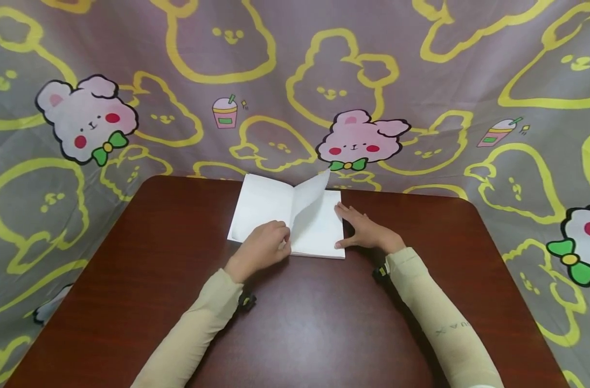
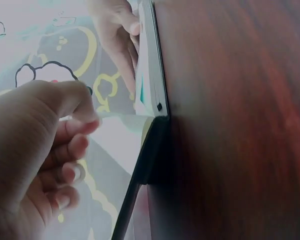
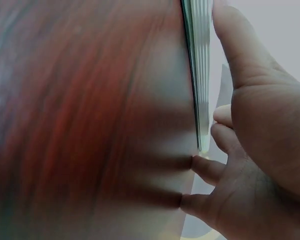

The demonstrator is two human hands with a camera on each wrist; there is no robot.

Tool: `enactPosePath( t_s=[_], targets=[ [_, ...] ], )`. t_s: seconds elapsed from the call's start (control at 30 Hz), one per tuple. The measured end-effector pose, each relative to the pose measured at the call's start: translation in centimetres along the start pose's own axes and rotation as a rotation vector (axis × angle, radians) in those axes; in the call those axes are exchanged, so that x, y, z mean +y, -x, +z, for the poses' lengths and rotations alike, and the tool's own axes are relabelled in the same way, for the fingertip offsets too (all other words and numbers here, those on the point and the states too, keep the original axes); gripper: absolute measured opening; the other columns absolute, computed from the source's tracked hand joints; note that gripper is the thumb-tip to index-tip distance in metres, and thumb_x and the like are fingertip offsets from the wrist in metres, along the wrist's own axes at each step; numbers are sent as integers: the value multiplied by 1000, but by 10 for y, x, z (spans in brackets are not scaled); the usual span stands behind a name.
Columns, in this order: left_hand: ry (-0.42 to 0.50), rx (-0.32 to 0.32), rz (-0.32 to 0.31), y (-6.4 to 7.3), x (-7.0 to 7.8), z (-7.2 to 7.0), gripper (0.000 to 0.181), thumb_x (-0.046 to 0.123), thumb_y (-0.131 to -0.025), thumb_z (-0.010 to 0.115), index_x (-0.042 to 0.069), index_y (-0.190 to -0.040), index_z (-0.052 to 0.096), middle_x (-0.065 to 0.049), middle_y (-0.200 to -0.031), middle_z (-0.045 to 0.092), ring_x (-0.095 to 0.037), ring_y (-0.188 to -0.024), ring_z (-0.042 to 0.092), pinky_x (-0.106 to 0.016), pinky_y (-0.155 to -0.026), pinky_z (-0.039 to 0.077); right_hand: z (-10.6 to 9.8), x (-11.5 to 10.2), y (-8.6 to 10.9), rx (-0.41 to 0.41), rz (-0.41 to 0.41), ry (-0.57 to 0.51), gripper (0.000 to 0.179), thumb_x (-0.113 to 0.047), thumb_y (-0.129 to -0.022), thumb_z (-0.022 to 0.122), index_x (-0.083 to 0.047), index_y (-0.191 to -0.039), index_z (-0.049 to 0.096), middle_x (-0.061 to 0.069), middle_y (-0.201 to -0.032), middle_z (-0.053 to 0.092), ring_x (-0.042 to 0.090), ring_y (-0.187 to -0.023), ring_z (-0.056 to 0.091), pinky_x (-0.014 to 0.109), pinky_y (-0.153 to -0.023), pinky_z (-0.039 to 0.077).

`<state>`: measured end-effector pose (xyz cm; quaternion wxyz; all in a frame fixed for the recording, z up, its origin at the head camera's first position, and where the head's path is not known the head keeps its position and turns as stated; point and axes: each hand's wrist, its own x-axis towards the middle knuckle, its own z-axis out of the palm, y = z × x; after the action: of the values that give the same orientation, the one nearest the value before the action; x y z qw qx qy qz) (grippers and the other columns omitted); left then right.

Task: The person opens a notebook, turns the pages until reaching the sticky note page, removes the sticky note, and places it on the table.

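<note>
An open book with blank white pages (image 1: 261, 207) lies near the far edge of the table. One page (image 1: 311, 191) stands up from the middle, its upper corner free and leaning right. My left hand (image 1: 263, 245) pinches the lower part of that page close to the spine; in the left wrist view the thumb and index fingertip of the left hand (image 2: 45, 140) meet beside the page. My right hand (image 1: 365, 229) lies spread at the book's right edge. Its thumb rests on the right-hand pages, while some fingertips of the right hand (image 3: 240, 185) touch the tabletop in the right wrist view.
The dark red-brown table (image 1: 304, 323) stretches out around the book. Behind it hangs a cloth (image 1: 265, 48) printed with cartoon rabbits and yellow outlines. Both forearms wear pale sleeves, with a small black device (image 1: 247, 302) at the left wrist.
</note>
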<state>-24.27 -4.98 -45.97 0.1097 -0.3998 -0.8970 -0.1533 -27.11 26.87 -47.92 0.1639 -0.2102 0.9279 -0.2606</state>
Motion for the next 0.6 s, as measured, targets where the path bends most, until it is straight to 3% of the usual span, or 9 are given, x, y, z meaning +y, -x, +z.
enactPosePath(
  t_s=[0.13,0.37,0.6],
  targets=[
    [5,29,-73,6,3,1,9,9,-81,69,8,-74,64,-1,-73,59,-18,-69,57,-32,-61,51,6,-3,-1,-5,16,21,113,-45,-83,82,-3,-163,14,19,-170,9,49,-154,2,77,-114,6],
    [32,133,-163,9,6,-4,13,7,-82,69,6,-71,63,-2,-69,56,-18,-65,54,-32,-57,49,4,-4,1,-11,20,3,114,-43,-83,83,-4,-163,13,18,-170,8,47,-155,0,76,-115,4],
    [61,234,-204,8,7,-16,16,5,-83,69,4,-69,62,-3,-68,55,-17,-62,51,-31,-53,46,2,-6,4,-3,8,-8,111,-40,-84,83,-1,-162,13,20,-170,8,48,-154,0,75,-116,4]
  ],
)
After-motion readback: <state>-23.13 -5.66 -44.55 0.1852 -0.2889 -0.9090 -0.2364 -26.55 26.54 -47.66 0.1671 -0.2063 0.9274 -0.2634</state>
